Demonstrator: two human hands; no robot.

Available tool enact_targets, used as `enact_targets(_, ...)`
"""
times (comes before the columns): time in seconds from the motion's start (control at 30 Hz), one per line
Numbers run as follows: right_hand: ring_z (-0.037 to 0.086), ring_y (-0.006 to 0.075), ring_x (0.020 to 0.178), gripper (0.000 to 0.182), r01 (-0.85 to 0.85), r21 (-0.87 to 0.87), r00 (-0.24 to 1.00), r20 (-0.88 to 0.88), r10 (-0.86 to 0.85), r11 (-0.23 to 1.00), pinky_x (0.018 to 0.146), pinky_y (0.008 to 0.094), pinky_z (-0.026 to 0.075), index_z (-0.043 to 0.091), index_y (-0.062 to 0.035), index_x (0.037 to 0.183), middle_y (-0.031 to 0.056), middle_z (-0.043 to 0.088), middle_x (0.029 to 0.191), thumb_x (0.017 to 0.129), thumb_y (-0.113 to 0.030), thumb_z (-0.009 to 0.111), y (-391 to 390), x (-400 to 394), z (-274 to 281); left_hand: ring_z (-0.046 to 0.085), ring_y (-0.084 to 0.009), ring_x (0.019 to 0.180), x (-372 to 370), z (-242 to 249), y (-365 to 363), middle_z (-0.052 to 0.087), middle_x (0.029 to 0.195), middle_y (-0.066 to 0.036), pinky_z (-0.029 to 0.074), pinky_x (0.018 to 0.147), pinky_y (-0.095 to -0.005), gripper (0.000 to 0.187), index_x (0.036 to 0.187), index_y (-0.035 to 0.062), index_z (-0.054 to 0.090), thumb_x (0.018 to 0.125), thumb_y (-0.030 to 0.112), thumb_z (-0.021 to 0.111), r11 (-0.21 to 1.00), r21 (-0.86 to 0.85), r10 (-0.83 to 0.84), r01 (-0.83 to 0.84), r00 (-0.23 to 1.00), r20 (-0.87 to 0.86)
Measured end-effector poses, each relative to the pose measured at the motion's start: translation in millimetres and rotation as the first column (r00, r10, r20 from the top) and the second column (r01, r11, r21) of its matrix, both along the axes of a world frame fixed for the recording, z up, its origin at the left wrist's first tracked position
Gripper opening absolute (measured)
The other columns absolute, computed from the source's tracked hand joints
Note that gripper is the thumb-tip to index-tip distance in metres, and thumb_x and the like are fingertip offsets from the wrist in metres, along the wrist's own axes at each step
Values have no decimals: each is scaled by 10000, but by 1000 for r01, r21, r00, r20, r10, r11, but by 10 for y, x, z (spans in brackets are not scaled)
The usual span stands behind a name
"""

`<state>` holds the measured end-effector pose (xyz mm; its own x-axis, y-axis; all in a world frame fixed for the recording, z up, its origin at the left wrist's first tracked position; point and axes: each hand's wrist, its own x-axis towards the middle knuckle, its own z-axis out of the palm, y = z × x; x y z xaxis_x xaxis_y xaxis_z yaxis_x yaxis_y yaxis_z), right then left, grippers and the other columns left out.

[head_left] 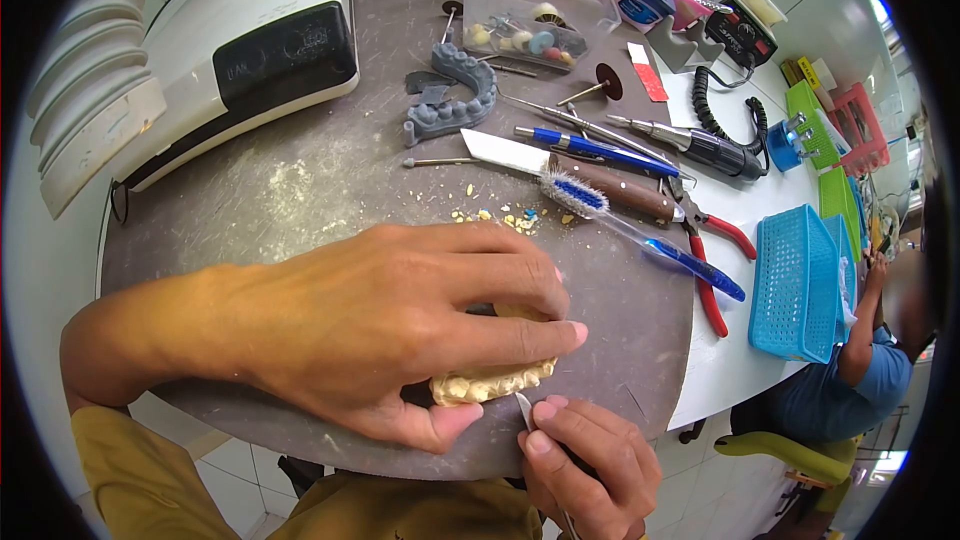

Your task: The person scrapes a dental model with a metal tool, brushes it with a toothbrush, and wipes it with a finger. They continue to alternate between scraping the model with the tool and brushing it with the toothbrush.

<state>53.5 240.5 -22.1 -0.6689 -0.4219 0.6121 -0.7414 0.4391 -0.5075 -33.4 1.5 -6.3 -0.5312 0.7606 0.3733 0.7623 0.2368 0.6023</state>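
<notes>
A cream plaster dental model (482,385) with a row of teeth lies on the grey-brown work surface. My left hand (400,310) covers most of it, fingers over the top and thumb against the near side. Just off the tooth row, my right hand (590,460) pinches a small metal carving knife (526,410), its blade tip pointing up at the model's near edge. Part of the knife's handle is hidden in the fingers. Yellowish crumbs (500,218) lie beyond my left hand.
Beyond my hands are a toothbrush (640,235), red-handled pliers (712,280), a brown-handled knife (610,185), a blue pen (590,150), a handpiece (690,143) and a grey dental model (455,100). A blue basket (790,285) stands right; a person (860,380) sits beyond. A white machine (250,60) is left.
</notes>
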Motion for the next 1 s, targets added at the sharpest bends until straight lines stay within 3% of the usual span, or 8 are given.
enact_targets(0.67,750,316,962,269,5,-3,1000,-30,-5,1000,832,385,633,737,-8,1096,160,750,1075,839,63,774,24,-43,-17,667,-322,1165,4,-7,8,676,1178,-77,599,951,-413,688,1323,70,699,643,136,779,1000,8,13,-13,1000,-9)
enact_targets(0.73,763,295,931,283,-134,93,990,60,129,987,783,339,657,720,41,1052,168,749,1042,783,60,807,113,-99,-1,667,-323,1166,2,-5,4,676,1178,-78,599,951,-414,688,1324,71,698,643,138,778,1000,8,11,-11,1000,-7)
enact_targets(0.83,751,318,954,259,12,15,999,-35,-12,1000,826,383,634,735,-5,1093,162,749,1068,846,65,769,-8,-13,-13,666,-327,1168,-5,0,3,676,1177,-81,599,952,-420,691,1327,69,696,644,138,774,1000,12,-2,2,1000,2)
enact_targets(1.0,750,324,949,262,16,13,999,-44,-16,1000,822,384,631,732,-7,1089,161,745,1067,842,75,768,-13,-15,-24,661,-338,1174,-16,-4,-6,673,1187,-89,593,963,-431,697,1337,66,689,646,132,760,1000,13,-21,20,1000,17)
